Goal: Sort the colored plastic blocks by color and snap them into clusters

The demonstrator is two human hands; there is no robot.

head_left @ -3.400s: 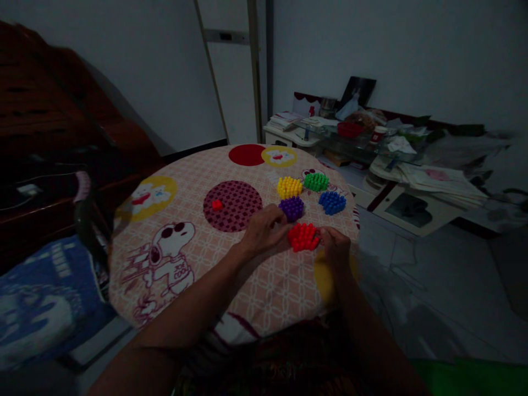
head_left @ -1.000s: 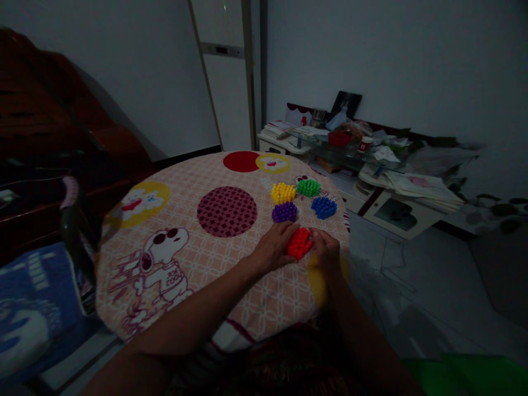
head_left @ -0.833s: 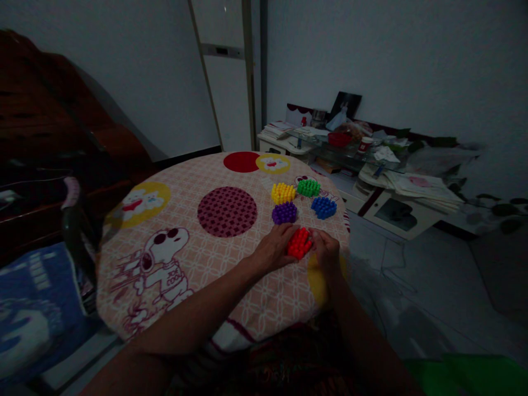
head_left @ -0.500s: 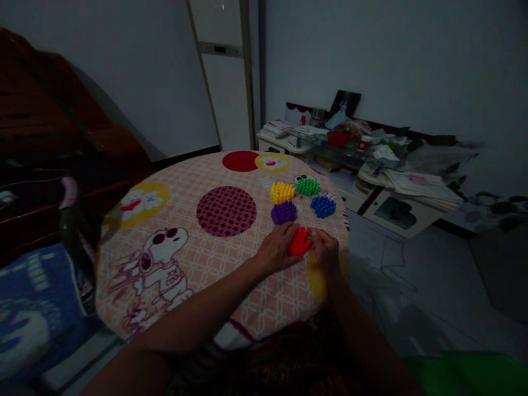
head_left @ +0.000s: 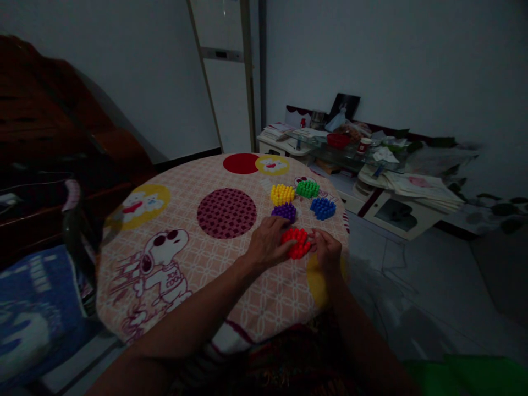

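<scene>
A cluster of red knobbed plastic pieces (head_left: 297, 243) stands on the patterned tablecloth (head_left: 264, 302) between my two hands. My left hand (head_left: 268, 243) is closed round its left side, thumb on the knobs. At the right edge my right hand (head_left: 328, 250) has its fingers curled and pinched together; whatever they hold is hidden. Just behind is a purple cluster (head_left: 284, 211), close to my left fingertips. Farther back stand a yellow cluster (head_left: 282, 194), a green cluster (head_left: 308, 189) and a blue cluster (head_left: 323, 208) of similar pieces.
The round table's right edge lies close past the blue cluster. Beyond it, a low cabinet (head_left: 391, 212) carries papers, a red bowl (head_left: 338, 141) and a paper cup (head_left: 363, 145). A wooden bench (head_left: 74, 110) and a chair with a blue cloth (head_left: 37, 297) are at left.
The single red piece seen on the dark printed circle 3.4 s ago is gone from there. My left hand has just drawn slightly left, showing more of the red cluster. My right hand stays near its edge.
</scene>
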